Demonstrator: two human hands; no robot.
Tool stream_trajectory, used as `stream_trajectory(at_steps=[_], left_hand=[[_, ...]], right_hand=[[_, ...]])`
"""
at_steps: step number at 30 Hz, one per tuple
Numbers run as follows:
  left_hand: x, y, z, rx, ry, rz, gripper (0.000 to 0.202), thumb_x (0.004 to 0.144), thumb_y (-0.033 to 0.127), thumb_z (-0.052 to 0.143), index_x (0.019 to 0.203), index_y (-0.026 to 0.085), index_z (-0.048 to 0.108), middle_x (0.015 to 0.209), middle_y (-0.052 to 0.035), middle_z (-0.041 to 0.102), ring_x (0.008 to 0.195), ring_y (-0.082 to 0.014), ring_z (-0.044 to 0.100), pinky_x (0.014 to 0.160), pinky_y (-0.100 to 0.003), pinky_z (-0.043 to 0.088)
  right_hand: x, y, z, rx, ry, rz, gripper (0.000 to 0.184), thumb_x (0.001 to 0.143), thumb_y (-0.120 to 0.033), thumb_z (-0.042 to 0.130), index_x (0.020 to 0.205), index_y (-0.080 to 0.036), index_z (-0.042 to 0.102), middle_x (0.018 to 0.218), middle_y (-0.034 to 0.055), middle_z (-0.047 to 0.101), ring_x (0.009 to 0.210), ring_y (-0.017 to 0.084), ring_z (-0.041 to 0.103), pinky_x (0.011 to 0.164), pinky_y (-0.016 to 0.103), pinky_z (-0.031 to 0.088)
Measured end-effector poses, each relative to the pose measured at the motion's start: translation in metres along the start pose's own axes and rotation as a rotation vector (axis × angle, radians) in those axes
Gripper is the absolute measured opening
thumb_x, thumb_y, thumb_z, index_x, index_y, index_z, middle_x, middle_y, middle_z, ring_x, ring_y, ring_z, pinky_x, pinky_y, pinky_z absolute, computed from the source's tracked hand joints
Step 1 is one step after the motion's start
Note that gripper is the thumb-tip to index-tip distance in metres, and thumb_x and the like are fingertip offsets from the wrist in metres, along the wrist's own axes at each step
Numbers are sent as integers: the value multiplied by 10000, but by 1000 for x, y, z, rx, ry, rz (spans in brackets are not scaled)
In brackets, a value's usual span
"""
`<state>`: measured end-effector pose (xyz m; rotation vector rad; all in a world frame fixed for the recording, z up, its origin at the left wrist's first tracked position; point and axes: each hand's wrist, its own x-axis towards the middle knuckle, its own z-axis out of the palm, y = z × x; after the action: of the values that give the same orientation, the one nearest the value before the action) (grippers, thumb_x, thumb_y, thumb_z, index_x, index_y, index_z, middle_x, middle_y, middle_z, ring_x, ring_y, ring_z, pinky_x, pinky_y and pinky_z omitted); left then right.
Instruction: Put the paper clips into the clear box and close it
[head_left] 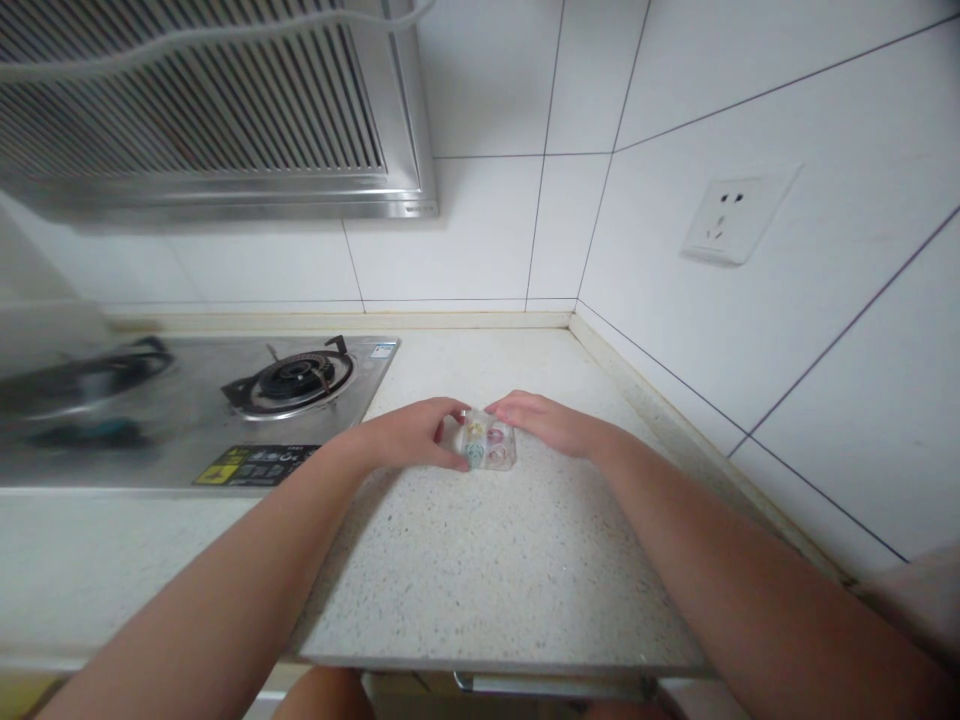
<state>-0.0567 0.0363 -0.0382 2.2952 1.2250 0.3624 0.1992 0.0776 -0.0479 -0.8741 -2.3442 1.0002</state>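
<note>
A small clear plastic packet (489, 447) with coloured ring-shaped pieces inside lies on the speckled countertop (487, 570). My left hand (409, 435) grips its left side, thumb and fingers curled round the edge. My right hand (544, 420) rests on its top right edge, fingers pressed together on the packet. Both forearms reach in from the bottom of the view.
A steel gas hob (187, 410) with a black burner (292, 380) lies to the left. A range hood (217, 120) hangs above it. White tiled walls meet in a corner behind, with a wall socket (731, 220) on the right. The counter's front edge runs near the bottom.
</note>
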Motion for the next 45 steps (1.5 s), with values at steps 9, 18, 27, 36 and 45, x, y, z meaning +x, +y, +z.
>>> stream_trajectory(at_steps=[9,18,27,36,45], left_hand=[[0,2,-1,6,0,-18,789,685,576,769,1338,191,548,878,-25,619,729,-184,566,638,-282,417],[-2,6,-2,5,11,-18,692,763,560,707,1323,179,563,837,-19,615,704,-173,566,607,-266,408],[-1,5,-2,10,14,-26,709,750,580,712,1313,173,570,801,-13,602,680,-169,553,591,-262,390],[-2,4,-1,-47,54,-44,680,765,559,706,1293,166,538,774,11,530,672,-160,510,612,-278,399],[-2,15,-1,-227,282,47,643,825,474,680,1369,192,484,1295,-119,542,892,-174,534,730,-304,474]], right_hand=[[-2,2,-1,-18,-11,27,459,906,-551,586,1172,-200,714,1186,116,650,1120,276,596,1008,447,453],[-5,4,-2,-126,-24,77,677,801,-553,714,1337,-154,607,1103,123,613,905,215,587,835,394,496],[-5,5,-3,-156,-32,80,816,689,-552,813,1365,-155,583,1161,135,599,954,233,598,863,401,506],[-7,5,-2,-178,54,59,777,668,-514,833,1325,-170,600,1133,125,628,971,247,621,868,421,522],[-5,-2,-3,178,171,-30,651,740,-417,796,1315,-190,592,1291,124,538,1029,228,642,979,441,521]])
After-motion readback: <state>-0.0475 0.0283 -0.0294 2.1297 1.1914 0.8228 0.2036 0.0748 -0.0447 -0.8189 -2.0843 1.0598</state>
